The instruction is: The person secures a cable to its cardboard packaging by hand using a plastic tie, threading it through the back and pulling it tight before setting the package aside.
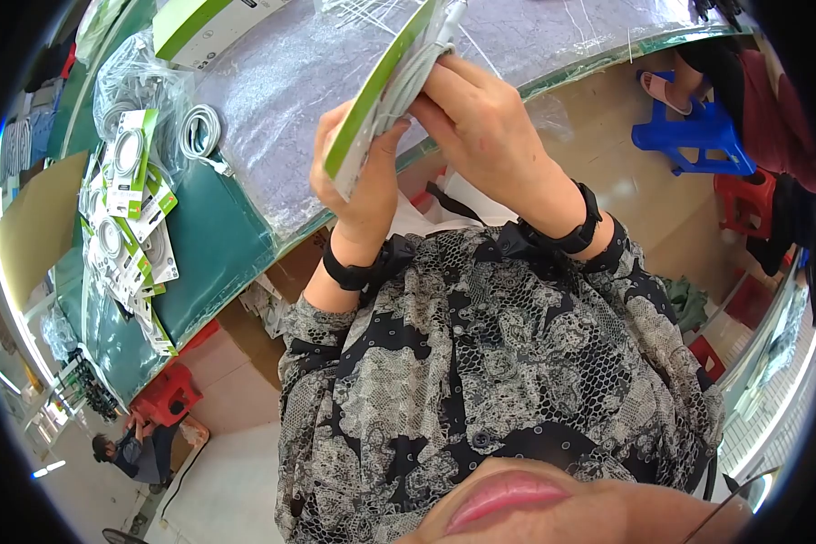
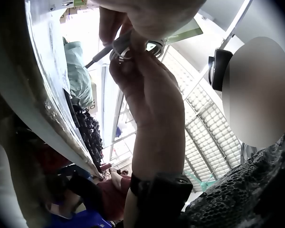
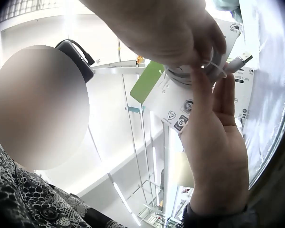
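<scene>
Both hands are together above the table's near edge, around a white and green packaging card (image 1: 364,122) and a coiled grey cable (image 1: 414,77). My left hand (image 1: 363,177) holds the lower end of the card, thumb on the cable side. My right hand (image 1: 490,127) grips the coil against the card. A metal USB plug (image 3: 247,57) sticks out beside the coil in the right wrist view, and a thin white tie (image 3: 213,65) crosses the cable. Printed symbols show on the card's white face (image 3: 166,105). Fingers hide part of the coil.
At left on the green table (image 1: 218,263) lies a pile of carded cables (image 1: 129,172). Near it are a loose coiled cable (image 1: 199,132) and a clear plastic bag (image 1: 145,68). A white and green box (image 1: 218,27) stands behind. A blue stool (image 1: 689,136) and another seated person are at right.
</scene>
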